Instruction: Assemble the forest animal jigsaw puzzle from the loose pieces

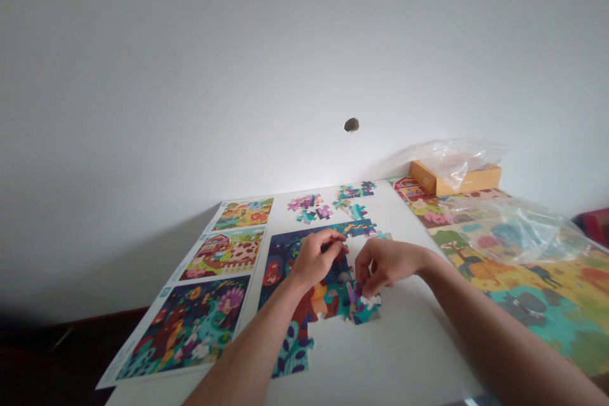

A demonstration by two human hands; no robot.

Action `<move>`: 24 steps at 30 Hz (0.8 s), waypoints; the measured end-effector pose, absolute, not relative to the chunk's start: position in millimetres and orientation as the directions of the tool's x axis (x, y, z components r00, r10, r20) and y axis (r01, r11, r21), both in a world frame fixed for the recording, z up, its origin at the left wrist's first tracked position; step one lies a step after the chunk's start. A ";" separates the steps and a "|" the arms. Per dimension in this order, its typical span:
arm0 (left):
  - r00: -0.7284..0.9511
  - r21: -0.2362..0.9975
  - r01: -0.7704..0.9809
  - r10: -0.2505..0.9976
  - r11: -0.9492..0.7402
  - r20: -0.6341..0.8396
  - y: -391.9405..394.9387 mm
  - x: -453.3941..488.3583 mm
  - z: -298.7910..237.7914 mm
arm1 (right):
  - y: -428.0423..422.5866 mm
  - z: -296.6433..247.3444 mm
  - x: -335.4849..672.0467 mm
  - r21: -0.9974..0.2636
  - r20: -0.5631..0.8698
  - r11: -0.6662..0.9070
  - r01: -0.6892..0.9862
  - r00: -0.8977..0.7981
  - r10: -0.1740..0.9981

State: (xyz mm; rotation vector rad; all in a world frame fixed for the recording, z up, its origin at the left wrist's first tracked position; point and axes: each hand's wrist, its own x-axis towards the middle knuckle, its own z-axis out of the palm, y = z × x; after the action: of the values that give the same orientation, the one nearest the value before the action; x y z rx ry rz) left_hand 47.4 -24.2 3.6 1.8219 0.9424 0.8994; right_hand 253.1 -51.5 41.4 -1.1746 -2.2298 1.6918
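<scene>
**Two ways for joins to slip**

At the right edge of the part-built puzzle (273, 271), a teal-and-white piece (366, 313) is touched by the bent fingers of the right hand (392, 261); whether it is pinched cannot be told. The left hand (314, 258) is curled over the puzzle, its grip hidden. Joins could be buckled by sideways pushing, or skewed by a dragged wrist.

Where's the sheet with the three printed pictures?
In the head view, the sheet lies on the left side of the white table, just left of the unfinished puzzle.
</scene>
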 end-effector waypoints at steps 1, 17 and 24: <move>0.457 0.908 0.245 0.866 -0.340 0.202 -24.5 47.2 4.0 | -51.2 40.6 253.3 -0.852 -0.388 0.058 0.520 -0.702 0.597; 0.472 0.878 0.287 0.854 -0.382 0.218 -25.5 46.6 5.0 | -54.9 41.6 251.4 -0.841 -0.476 0.029 0.541 -0.763 0.438; 0.472 0.878 0.287 0.854 -0.383 0.219 -26.0 46.7 6.8 | -53.0 40.5 256.9 -0.741 -0.593 0.014 0.672 -0.663 0.457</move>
State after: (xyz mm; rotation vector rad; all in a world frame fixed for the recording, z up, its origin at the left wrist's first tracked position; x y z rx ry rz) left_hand 46.7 -26.0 6.8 1.9041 0.9526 0.8783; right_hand 256.9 -53.0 40.5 -1.3364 -2.3592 1.9298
